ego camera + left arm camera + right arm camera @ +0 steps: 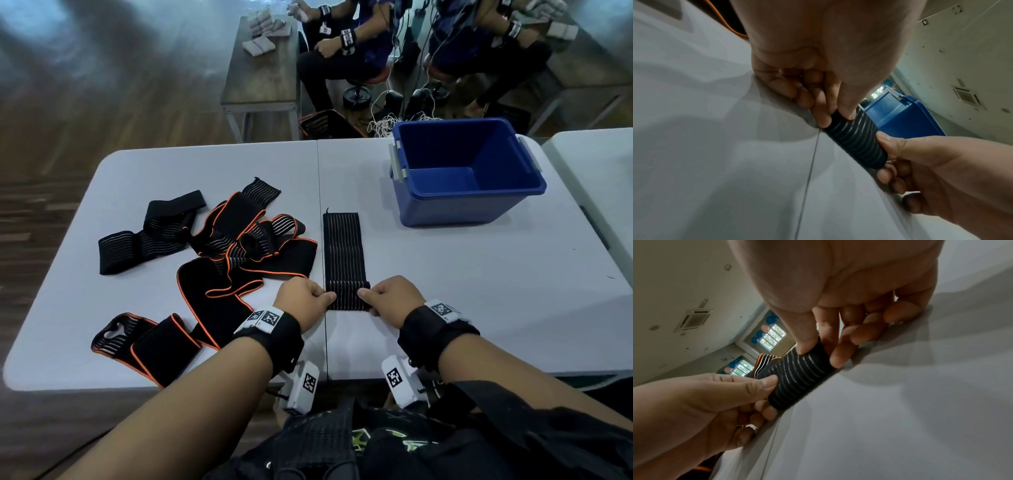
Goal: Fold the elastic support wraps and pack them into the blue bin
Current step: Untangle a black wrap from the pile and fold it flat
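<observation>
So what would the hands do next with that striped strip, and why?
Probably roll or fold the near end farther away from the person. The left hand and right hand each pinch a side of the striped wrap, whose near end is already turned over while the rest lies flat. The blue bin looks empty.

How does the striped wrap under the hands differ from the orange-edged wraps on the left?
The striped wrap lies straight and flat, its near end folded; the orange-edged wraps sprawl tangled. The left hand and right hand pinch the striped wrap; the orange-edged wraps lie untouched. Both are black and outside the blue bin.
</observation>
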The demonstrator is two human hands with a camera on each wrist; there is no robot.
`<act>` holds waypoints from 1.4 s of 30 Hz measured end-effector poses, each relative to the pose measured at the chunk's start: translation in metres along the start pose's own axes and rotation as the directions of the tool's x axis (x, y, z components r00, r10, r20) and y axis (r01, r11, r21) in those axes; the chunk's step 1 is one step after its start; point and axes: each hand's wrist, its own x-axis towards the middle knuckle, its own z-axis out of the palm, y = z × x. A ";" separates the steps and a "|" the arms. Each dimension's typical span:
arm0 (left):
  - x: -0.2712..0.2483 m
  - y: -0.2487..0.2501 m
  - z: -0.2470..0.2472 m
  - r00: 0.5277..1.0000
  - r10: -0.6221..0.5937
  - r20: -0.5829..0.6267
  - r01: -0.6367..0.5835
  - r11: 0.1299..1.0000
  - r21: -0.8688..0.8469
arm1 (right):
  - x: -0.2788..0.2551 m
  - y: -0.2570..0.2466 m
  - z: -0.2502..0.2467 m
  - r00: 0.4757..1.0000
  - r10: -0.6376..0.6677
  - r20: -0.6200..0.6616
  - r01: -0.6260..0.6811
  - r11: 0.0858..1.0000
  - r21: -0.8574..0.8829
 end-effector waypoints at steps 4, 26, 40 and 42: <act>-0.001 0.001 0.001 0.999 0.000 -0.051 0.000 1.000 0.012 | 0.000 -0.008 -0.002 0.999 0.033 0.019 -0.030 0.991 -0.131; -0.001 -0.010 0.010 0.885 0.439 0.155 -0.444 0.696 0.564 | -0.012 -0.007 0.008 0.914 -0.403 0.050 0.334 0.676 -0.656; 0.007 -0.004 0.010 0.988 0.113 -0.102 -0.121 0.990 -0.075 | -0.010 -0.003 0.000 0.984 -0.118 -0.130 0.131 0.987 0.097; 0.008 -0.002 0.011 0.989 0.099 -0.109 -0.106 0.993 -0.059 | -0.009 -0.004 0.001 0.985 -0.101 -0.138 0.116 0.987 0.111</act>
